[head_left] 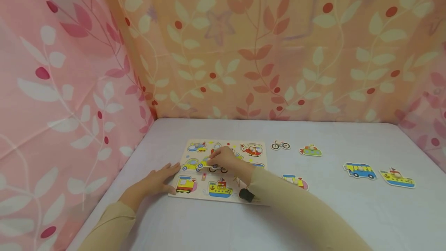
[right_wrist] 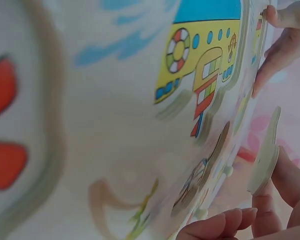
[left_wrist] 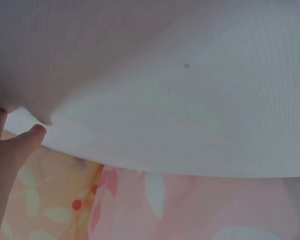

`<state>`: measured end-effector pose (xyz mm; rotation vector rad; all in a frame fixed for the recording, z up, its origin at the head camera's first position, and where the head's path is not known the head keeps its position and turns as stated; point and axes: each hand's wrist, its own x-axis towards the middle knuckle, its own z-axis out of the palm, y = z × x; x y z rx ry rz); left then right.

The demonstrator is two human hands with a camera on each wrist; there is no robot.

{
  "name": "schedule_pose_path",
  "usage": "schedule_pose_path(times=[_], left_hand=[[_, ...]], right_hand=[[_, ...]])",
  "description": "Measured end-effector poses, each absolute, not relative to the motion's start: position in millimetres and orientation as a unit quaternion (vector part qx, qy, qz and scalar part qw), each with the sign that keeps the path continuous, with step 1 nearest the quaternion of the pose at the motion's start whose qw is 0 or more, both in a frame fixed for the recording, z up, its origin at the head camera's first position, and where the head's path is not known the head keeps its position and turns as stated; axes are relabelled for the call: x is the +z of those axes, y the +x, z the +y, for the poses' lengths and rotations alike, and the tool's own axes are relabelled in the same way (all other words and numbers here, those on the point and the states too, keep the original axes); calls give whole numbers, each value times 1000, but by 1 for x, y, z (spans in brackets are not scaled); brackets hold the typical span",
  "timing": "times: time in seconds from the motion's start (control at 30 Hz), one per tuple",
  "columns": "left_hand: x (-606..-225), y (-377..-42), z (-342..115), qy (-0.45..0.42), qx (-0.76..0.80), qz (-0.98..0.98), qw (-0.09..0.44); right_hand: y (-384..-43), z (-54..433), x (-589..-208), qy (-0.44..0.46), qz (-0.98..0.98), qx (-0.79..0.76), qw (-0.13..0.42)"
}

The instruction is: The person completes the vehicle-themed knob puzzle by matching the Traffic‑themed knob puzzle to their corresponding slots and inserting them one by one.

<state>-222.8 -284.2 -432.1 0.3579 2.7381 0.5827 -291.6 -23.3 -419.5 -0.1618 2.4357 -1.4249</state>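
Note:
My right hand (head_left: 228, 160) pinches a yellow-and-blue car puzzle piece (head_left: 203, 163) just above a wooden puzzle board (head_left: 203, 193). Right beside that piece is the printed car (head_left: 190, 164) of the board's left side. From the right wrist view, the car piece (right_wrist: 265, 162) shows its pale back and edge between thumb and fingers, apart from the board. My left hand (head_left: 161, 179) rests at the board's left edge, fingers spread and touching it. Only part of the left hand (left_wrist: 12, 142) enters the left wrist view.
Right of the board lie loose pieces: a bicycle (head_left: 280, 145), a submarine (head_left: 311, 151), a train (head_left: 297, 182), a bus (head_left: 360, 171) and a ship (head_left: 398, 177). A small black device (head_left: 246, 195) sits at my right wrist. Patterned curtains (head_left: 265, 49) stand behind the white table (head_left: 331, 212).

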Motion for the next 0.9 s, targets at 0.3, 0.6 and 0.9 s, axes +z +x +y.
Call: schedule_pose_path(times=[0.3, 0.6, 0.9], left_hand=[[-435, -225, -287, 125, 204, 957, 161], [-433, -225, -285, 125, 204, 956, 168], [-433, -226, -286, 132, 197, 957, 167]], right_hand=[[-289, -44, -424, -35, 827, -529, 187], [-291, -56, -422, -41, 832, -519, 191], [-292, -65, -422, -60, 875, -448, 172]])
